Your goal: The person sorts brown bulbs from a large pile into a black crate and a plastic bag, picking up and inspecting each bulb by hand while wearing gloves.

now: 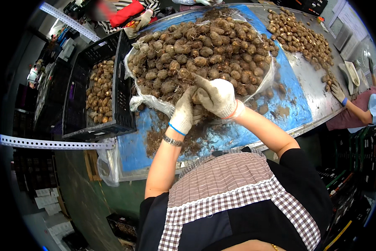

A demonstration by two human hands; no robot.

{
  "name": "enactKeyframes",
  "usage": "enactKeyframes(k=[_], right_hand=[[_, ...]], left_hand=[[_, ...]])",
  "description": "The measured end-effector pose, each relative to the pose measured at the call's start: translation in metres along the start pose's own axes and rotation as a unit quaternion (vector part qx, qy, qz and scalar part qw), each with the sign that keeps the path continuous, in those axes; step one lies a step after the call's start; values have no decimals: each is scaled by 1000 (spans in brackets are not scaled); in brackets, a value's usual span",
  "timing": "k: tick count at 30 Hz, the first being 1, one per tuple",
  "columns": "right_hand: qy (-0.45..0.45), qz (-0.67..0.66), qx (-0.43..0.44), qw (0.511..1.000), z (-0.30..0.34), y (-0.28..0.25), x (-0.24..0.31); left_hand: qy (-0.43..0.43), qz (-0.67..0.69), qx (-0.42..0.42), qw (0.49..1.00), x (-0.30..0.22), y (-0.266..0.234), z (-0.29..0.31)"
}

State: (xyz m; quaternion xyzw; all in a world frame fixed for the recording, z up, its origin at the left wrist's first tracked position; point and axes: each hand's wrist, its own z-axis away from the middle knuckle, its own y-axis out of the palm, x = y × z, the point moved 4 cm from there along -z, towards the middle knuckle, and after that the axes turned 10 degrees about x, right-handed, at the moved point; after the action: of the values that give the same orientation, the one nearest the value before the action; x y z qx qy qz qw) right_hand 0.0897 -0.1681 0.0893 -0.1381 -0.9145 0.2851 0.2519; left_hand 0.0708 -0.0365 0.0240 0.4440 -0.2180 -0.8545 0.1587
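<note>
Your left hand (183, 112), in a white knit glove with a blue cuff, has its fingers curled narrow against the near edge of the clear plastic sheet (148, 101); whether they pinch it, you cannot tell from this view. Your right hand (216, 97), gloved alike, sits just beside it, fingers bent close over the near rim of the bulb heap (200, 50), index finger stretched toward the bulbs; no bulb shows clearly in its grasp. Loose soil (163, 138) lies on the blue table cover (254, 134) just below your fingers. Left of them stands a black crate (121, 83) holding cleaned bulbs. Beyond to the right, a second pile (298, 35) rests by a co-worker's gloved hand (337, 92).
</note>
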Motion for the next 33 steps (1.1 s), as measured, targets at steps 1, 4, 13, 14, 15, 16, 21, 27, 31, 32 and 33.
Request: enactKeyframes(k=[1,4,13,14,15,16,21,27,31,32,33], right_hand=[[-10,-25,-26,999,2,1,-1],[95,-118,-60,987,9,6,-7],[257,-231,-68,936,36,21,-18],[264,-247,-67,930,39,20,-20],[233,-202,-68,949,39,17,-19],[240,-243,-85,936,45,20,-24],[337,-440,-80,828,53,18,-22],[276,-251,-44,927,46,-1,-14],[214,-115,-61,968,36,-11,2],[229,-129,-63,963,34,-13,2],[244,-142,-64,957,32,-16,3]], left_hand=[[3,56,59,997,3,0,0],[62,128,179,974,3,3,7],[329,-265,-58,905,-4,14,25],[277,-205,-42,938,-4,19,28],[329,-229,-11,916,-5,18,27],[333,-237,-25,912,-4,21,28],[369,-193,-42,908,-1,29,30],[351,-90,-45,931,10,31,30],[388,-53,14,920,9,29,30],[389,-54,9,920,9,29,31],[390,-55,3,919,9,29,33]])
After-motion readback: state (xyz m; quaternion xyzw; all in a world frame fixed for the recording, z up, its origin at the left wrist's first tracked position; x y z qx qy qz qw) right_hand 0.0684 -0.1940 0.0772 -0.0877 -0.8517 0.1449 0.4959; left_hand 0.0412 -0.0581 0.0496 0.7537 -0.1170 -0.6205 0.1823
